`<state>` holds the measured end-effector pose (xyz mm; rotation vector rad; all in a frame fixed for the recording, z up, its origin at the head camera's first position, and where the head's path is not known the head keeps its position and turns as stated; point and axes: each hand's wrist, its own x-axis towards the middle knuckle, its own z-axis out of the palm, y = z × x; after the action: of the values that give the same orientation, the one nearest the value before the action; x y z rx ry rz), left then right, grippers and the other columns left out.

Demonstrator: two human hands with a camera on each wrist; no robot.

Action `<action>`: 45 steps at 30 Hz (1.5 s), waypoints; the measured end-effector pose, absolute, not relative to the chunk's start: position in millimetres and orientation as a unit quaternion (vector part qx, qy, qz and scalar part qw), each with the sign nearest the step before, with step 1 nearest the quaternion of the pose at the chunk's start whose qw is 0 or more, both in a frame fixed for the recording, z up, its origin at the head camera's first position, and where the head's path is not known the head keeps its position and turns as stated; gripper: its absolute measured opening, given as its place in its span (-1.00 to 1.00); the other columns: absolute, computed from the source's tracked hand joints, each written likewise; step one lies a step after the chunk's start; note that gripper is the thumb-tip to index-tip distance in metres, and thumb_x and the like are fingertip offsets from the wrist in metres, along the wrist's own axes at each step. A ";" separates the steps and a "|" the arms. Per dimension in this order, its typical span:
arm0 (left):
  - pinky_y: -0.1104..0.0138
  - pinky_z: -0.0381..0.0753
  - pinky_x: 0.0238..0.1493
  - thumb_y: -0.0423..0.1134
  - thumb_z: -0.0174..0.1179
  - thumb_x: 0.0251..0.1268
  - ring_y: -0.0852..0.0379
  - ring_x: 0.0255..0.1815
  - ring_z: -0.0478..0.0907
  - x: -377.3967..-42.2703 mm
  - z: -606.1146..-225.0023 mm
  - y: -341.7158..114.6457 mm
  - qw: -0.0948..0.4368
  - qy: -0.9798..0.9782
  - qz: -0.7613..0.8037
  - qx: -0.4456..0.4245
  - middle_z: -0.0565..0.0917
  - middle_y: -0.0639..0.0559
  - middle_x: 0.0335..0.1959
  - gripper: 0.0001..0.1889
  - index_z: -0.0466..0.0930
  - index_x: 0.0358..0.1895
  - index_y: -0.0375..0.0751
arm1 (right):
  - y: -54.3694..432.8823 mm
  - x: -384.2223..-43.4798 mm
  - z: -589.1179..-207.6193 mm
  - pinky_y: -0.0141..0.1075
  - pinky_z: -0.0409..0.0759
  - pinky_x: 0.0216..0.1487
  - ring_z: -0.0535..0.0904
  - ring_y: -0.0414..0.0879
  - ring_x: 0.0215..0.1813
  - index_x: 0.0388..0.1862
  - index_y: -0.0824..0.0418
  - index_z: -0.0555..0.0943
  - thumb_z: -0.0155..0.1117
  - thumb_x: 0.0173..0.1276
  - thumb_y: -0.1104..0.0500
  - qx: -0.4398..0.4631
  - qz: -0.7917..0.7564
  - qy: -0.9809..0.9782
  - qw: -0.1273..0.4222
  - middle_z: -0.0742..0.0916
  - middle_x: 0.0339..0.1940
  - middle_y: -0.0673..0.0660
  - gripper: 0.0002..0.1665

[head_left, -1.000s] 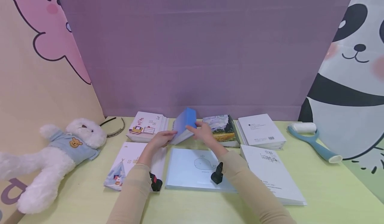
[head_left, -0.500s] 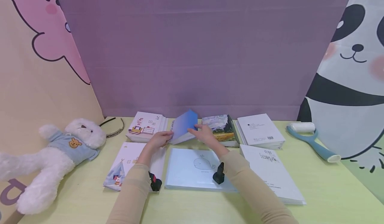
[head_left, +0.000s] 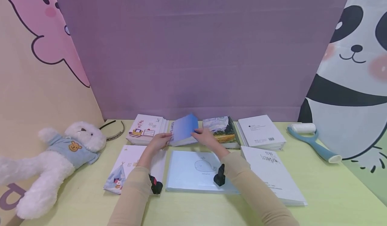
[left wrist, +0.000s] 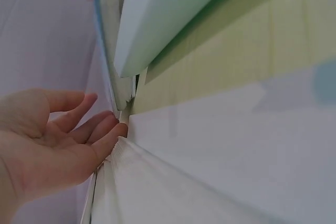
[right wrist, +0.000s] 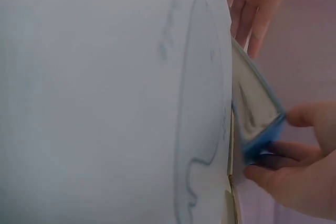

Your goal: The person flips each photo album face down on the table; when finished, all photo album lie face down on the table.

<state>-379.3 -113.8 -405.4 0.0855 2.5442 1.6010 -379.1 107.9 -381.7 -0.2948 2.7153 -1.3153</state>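
Observation:
A blue book (head_left: 185,126) with lettering along its left side lies between the two hands in the back row, its spine side raised a little in the right wrist view. My right hand (head_left: 206,137) pinches the spine end, the thumb on one corner and the fingers (right wrist: 283,174) at the other side. At the book's left edge is my left hand (head_left: 158,142), its fingers (left wrist: 107,142) fairly straight and touching or very near the edge. A pale blue whale-drawing book (head_left: 187,172) lies in front of the blue book.
Left of it stand an illustrated book stack (head_left: 146,128) and a tent-picture book (head_left: 119,175). To the right are a painting-cover book (head_left: 222,128), white books (head_left: 260,130) and a larger white book (head_left: 278,175). A plush bear (head_left: 66,152), headband (head_left: 116,135) and lint roller (head_left: 317,147) flank them.
The blue book has tipped down from a steep tilt to nearly flat, so its front cover shows more. Both hands stay at its two ends, the right one slightly lower.

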 end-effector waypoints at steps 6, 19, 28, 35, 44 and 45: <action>0.45 0.30 -0.42 -0.22 -0.06 0.45 0.26 -0.59 0.20 -378.8 -406.0 -112.6 0.071 0.849 0.524 0.025 0.53 -0.07 -0.22 -0.63 0.45 0.24 -0.23 | 108.8 -377.8 -384.2 -0.27 0.28 -0.31 0.30 -0.10 -0.38 -0.25 0.36 0.54 0.02 0.46 0.13 -0.097 -0.376 0.918 0.084 0.50 -0.46 0.11 -0.71; 0.43 0.43 -0.19 -0.27 -0.06 0.43 0.15 -0.20 0.43 -388.7 -409.8 -112.5 0.080 0.848 0.523 0.042 0.51 -0.19 0.18 -0.64 0.44 0.22 -0.27 | 110.3 -384.1 -385.6 -0.02 0.33 0.35 0.23 0.19 0.42 0.44 0.40 0.11 0.00 0.47 0.15 -0.105 -0.392 0.909 0.095 0.32 0.40 0.36 -0.34; 0.21 0.45 0.11 -0.28 -0.06 0.43 -0.01 0.12 0.42 -389.3 -412.6 -112.7 0.083 0.859 0.504 0.044 0.44 -0.20 0.28 -0.63 0.44 0.25 -0.22 | 107.4 -386.8 -385.2 -0.04 0.25 0.40 0.16 0.16 0.45 0.46 0.34 0.06 -0.07 0.50 0.13 -0.110 -0.369 0.917 0.106 0.27 0.45 0.32 -0.35; 0.09 0.35 0.29 -0.27 -0.05 0.42 -0.09 0.26 0.37 -386.6 -410.4 -113.9 0.088 0.858 0.505 0.041 0.40 -0.20 0.31 -0.62 0.43 0.25 -0.20 | 106.1 -385.7 -385.7 -0.04 0.25 0.40 0.16 0.15 0.46 0.47 0.34 0.04 -0.09 0.51 0.12 -0.109 -0.369 0.916 0.109 0.25 0.45 0.31 -0.34; 0.05 0.25 0.36 -0.30 -0.07 0.43 -0.12 0.33 0.30 -385.1 -407.9 -114.3 0.086 0.866 0.490 0.052 0.37 -0.22 0.33 -0.62 0.42 0.26 -0.23 | 105.4 -386.8 -388.8 -0.03 0.26 0.39 0.18 0.15 0.45 0.47 0.33 0.06 -0.07 0.51 0.11 -0.109 -0.371 0.917 0.098 0.27 0.45 0.30 -0.34; 0.05 0.25 0.36 -0.29 -0.07 0.43 -0.12 0.33 0.30 -385.1 -407.8 -113.9 0.086 0.867 0.489 0.052 0.37 -0.22 0.33 -0.62 0.42 0.26 -0.23 | 105.5 -387.3 -389.3 -0.03 0.26 0.39 0.18 0.15 0.45 0.47 0.33 0.07 -0.08 0.51 0.11 -0.109 -0.374 0.916 0.098 0.27 0.45 0.30 -0.35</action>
<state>-385.1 -113.9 -407.8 0.1546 2.5826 1.4566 -387.3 105.5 -389.3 -0.3223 2.7113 -1.1069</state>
